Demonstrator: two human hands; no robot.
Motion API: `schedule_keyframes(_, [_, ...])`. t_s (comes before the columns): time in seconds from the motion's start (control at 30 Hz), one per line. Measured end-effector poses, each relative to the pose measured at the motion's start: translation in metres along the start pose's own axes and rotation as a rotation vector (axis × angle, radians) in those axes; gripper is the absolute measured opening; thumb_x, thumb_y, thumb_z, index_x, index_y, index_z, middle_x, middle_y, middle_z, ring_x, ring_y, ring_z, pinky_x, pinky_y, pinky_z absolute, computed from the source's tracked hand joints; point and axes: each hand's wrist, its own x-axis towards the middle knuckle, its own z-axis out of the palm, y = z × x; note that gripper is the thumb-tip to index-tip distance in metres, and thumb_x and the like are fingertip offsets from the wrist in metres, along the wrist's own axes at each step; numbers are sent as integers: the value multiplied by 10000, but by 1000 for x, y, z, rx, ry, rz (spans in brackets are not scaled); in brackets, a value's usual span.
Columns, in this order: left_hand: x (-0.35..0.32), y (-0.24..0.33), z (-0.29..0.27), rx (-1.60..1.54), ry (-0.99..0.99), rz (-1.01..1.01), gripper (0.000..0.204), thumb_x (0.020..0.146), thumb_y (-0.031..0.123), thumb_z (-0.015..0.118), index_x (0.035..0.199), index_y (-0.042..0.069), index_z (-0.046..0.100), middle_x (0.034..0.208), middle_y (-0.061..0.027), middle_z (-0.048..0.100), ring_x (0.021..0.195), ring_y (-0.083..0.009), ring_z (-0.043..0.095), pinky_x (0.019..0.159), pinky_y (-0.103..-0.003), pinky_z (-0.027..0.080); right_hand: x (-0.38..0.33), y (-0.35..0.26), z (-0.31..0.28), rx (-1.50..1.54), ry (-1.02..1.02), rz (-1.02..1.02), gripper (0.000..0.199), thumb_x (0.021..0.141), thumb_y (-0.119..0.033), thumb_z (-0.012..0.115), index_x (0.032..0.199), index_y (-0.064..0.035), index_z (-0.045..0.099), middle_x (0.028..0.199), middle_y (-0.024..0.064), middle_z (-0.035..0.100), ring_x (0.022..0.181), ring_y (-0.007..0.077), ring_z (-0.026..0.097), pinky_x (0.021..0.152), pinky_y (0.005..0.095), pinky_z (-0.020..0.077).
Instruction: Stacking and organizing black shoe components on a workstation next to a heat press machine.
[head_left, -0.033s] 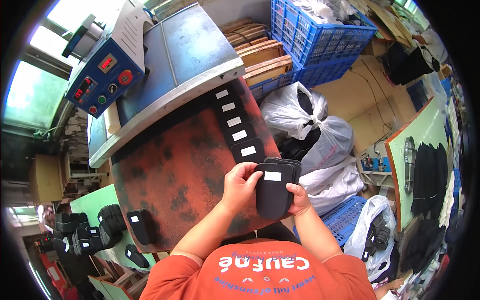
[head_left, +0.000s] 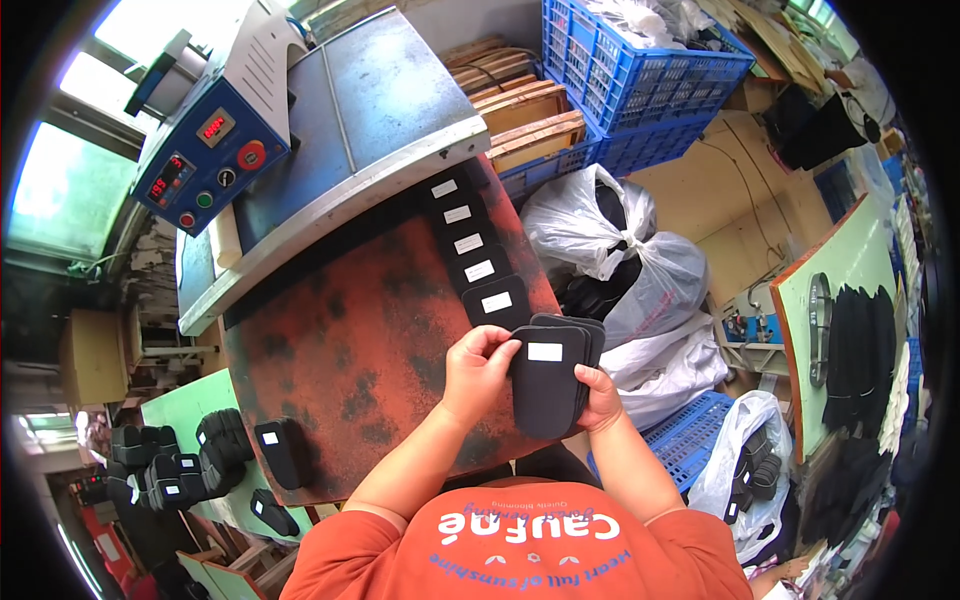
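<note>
A stack of black flat pads [head_left: 553, 378] is held over the near right edge of the rusty orange table [head_left: 340, 340]. The stack is cupped from below and behind by the right hand [head_left: 600, 395]. The top pad is pinched at its left edge by the left hand [head_left: 478, 368]. The pads look thin, light and a bit bendy, so they are best taken by the edges. A row of pads with white labels [head_left: 470, 245] is laid along the right edge.
</note>
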Motion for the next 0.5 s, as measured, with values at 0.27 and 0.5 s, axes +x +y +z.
schedule_keyframes(0.27, [14,-27,-30,-60,163,-208,48,839,34,608,841,45,562,710,27,552,559,-31,479,510,-180,419,-17,-37,9,-194,60,-186,575,763,-143,572,1277,38,391,1156,253,537,1022,381,575,869,453,491])
schedule_keyframes(0.5, [8,-29,-26,166,233,-77,54,844,32,597,828,30,545,713,22,543,578,-42,483,517,-196,423,-20,-41,2,-306,92,-191,630,761,-214,604,1293,34,374,1175,257,522,1040,380,565,855,457,498])
